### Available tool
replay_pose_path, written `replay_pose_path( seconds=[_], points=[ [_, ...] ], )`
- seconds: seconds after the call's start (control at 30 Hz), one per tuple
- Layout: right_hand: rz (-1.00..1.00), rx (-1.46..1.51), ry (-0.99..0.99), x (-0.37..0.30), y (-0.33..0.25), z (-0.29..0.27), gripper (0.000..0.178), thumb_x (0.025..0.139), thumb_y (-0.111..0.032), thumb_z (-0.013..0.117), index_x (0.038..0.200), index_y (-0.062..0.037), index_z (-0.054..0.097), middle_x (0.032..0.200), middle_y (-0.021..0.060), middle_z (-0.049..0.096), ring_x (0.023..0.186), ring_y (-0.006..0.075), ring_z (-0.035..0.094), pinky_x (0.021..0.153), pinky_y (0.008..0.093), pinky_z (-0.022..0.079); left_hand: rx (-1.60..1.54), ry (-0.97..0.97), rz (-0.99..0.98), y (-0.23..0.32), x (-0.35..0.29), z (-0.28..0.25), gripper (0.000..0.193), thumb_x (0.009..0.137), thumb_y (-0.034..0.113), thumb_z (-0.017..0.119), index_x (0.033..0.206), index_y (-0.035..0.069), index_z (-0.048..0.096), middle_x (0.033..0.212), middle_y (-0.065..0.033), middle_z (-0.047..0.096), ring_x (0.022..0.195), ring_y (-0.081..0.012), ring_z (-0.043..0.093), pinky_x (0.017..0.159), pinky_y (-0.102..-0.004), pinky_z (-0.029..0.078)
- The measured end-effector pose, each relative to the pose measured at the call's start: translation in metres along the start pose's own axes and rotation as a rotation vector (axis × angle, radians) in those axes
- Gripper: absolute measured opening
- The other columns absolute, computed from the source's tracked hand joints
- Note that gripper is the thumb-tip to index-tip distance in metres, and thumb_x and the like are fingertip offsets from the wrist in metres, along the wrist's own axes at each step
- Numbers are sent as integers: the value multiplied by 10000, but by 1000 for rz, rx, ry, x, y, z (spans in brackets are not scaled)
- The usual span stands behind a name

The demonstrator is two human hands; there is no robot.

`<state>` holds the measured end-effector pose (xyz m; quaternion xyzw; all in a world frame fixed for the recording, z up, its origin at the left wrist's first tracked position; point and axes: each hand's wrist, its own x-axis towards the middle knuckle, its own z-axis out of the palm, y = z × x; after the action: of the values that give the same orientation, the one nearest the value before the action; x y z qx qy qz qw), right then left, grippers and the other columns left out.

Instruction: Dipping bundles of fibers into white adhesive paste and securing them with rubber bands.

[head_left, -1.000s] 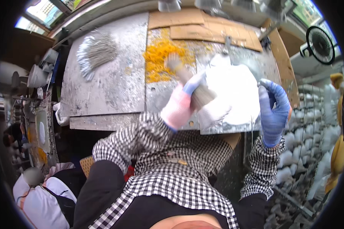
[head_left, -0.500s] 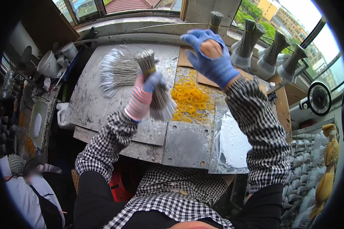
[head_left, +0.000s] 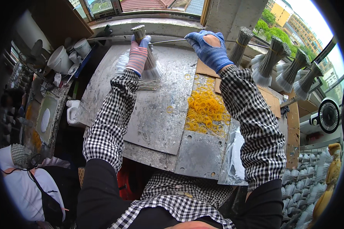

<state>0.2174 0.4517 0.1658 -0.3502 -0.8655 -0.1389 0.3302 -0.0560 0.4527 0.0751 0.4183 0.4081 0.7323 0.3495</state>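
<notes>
Upright in my left hand (head_left: 138, 55) is a bundle of thin metal wires (head_left: 139, 32), its white bristle-like ends flaring downward. My fingers wrap round its upper part. My right hand (head_left: 209, 47), in a blue glove, is closed round a long thin metal rod (head_left: 168, 41) at the back of the table. The rod's left end meets the bundle beside my left fingers; whether it passes through is hidden. Loose white-tipped wires (head_left: 149, 84) lie on the board under the bundle. A pile of yellow rubber rings (head_left: 206, 108) lies nearer, between my arms.
Several more wire bundles (head_left: 269, 63) hang along the window at the right. A metal plate (head_left: 198, 152) and a tray of white paste (head_left: 236, 156) sit at the front edge. White buckets (head_left: 60, 59) stand left, a black fan (head_left: 328, 114) right. Another person (head_left: 30, 183) is at lower left.
My left hand has carried the bundle away from me to the rod at the back. My right hand, spread open before, has closed on the rod. The view has shifted a little.
</notes>
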Motion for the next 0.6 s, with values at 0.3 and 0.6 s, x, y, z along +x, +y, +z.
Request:
replay_pose_path(
  seconds=[0.3,0.6],
  points=[
    [-111,-5,117,-12,-10,-14,141,932,-268,712,1027,-182,769,835,68,718,795,273,680,714,410,509,703,161,479,6,-77,14,663,1005,250,669,1540,80,314,1207,-107,629,978,-168,629,879,-314,531],
    [-24,-92,-40,-11,-13,-20,179,936,-337,654,1037,-244,770,873,48,721,901,264,703,799,432,515,663,-44,293,23,-88,19,719,876,54,763,1513,68,429,1189,-129,693,1025,-194,678,916,-343,553]
  ],
)
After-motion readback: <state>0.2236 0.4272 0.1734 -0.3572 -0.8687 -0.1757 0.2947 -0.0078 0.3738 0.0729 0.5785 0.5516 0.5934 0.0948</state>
